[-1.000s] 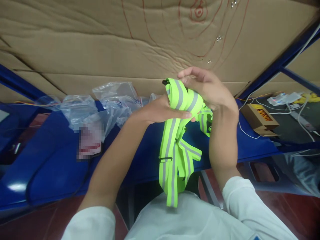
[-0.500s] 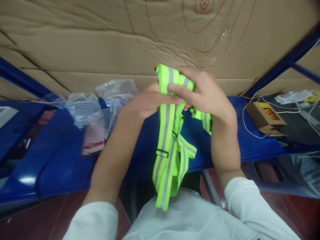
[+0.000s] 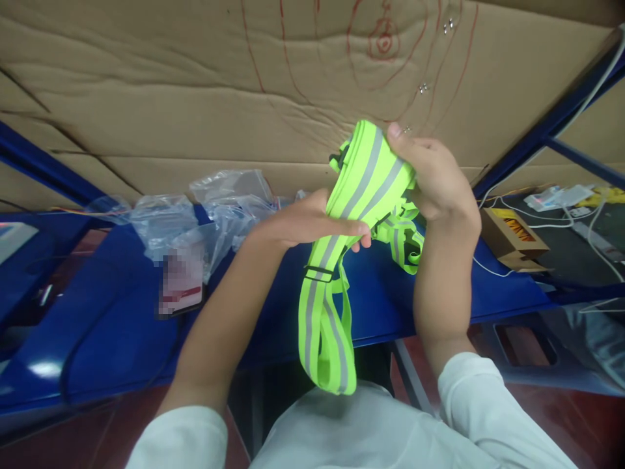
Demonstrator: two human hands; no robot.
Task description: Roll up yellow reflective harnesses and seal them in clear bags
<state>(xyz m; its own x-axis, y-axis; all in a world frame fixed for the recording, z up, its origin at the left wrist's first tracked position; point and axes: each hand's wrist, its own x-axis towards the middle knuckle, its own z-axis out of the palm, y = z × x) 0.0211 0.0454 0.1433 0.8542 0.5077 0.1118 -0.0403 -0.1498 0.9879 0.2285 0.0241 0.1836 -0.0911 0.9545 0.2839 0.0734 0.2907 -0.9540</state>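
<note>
A bundle of neon yellow-green reflective straps (image 3: 371, 176) with grey stripes hangs in front of me above the table. My left hand (image 3: 312, 221) is closed round its middle, thumb across the front. Below that hand, long loops with a black slider buckle (image 3: 318, 273) dangle towards my lap. At the bundle's upper right is my right hand (image 3: 439, 176), its thumb against the folded edge and its fingers curled behind, mostly hidden by the straps. More strap, bunched with black buckle parts (image 3: 413, 251), hangs under the right hand.
Clear plastic bags (image 3: 166, 218) lie on the blue table (image 3: 112, 319) at the left, beside a phone-like flat item (image 3: 180, 286). An open cardboard box (image 3: 512, 238) and white cables stand at the right. A cardboard wall (image 3: 170, 124) with red drawn rings rises behind.
The folded top of the bundle has tilted right and fanned wider. My right hand has moved right, its thumb off the front of the straps. The hanging loops have swung and shortened.
</note>
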